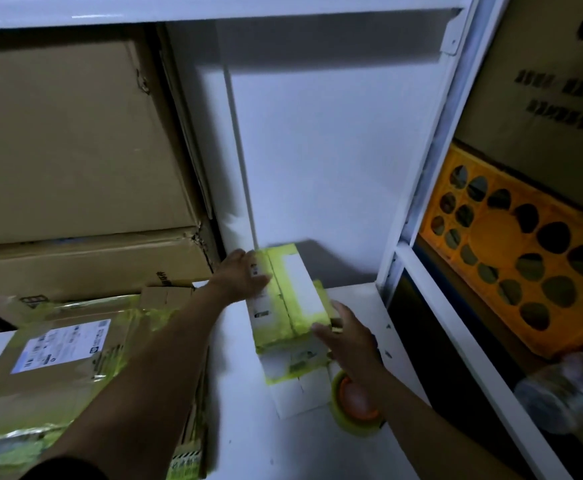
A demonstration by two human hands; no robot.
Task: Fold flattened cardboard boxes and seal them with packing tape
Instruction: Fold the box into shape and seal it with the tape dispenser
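Observation:
A small white box (pixel 297 289) sealed with yellow-green tape sits on top of another small white box (pixel 300 393) on the white shelf (pixel 241 427). My left hand (pixel 239 273) lies against the taped box's left side, fingers curled over its edge. My right hand (pixel 347 336) touches the box's near right corner with fingers extended. A roll of yellow-green packing tape (pixel 354 405) with an orange core lies on the shelf under my right wrist.
A large brown carton (pixel 51 368) with a shipping label and yellow-green tape lies at the left. Big cartons (pixel 68 140) are stacked behind it. To the right of a white shelf post (pixel 432 174) stand an orange crate (pixel 525 251) and a plastic bottle (pixel 567 393).

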